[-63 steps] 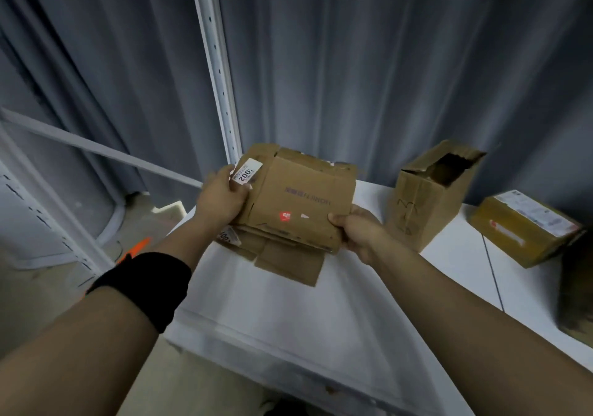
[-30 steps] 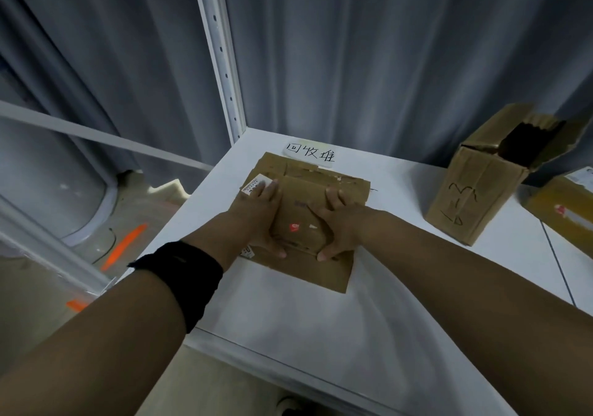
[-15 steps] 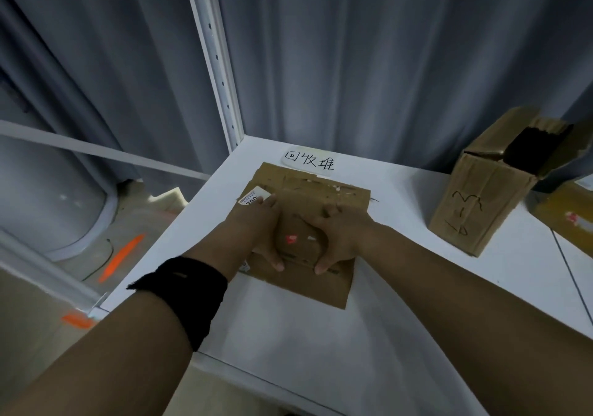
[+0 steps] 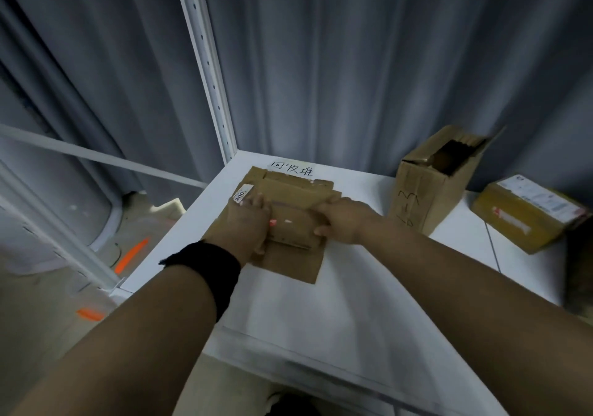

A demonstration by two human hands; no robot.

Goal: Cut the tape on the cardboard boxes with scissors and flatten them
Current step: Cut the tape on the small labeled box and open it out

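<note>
A stack of flattened cardboard boxes (image 4: 288, 264) lies at the far left corner of the white table (image 4: 321, 313), with a white "200" sticker on its left edge. My left hand (image 4: 248, 223) lies palm down on the left side of the top piece. My right hand (image 4: 345, 223) presses its right side, thumb spread toward me. Between the hands shows a strip of the top piece with a small red mark. An upright box (image 4: 417, 197) with open top flaps stands to the right. A closed box (image 4: 526, 219) with a shipping label lies further right. No scissors are in view.
A handwritten paper label (image 4: 290, 169) is stuck to the table behind the stack. A white metal post (image 4: 205, 62) rises at the corner before grey curtains. The table's left edge drops to the floor. A dark blurred object (image 4: 577, 271) sits at the right edge.
I lowered the flattened box from in front of me onto the stack and pressed on it. Since half a second ago my hands have slid apart toward its left and right sides.
</note>
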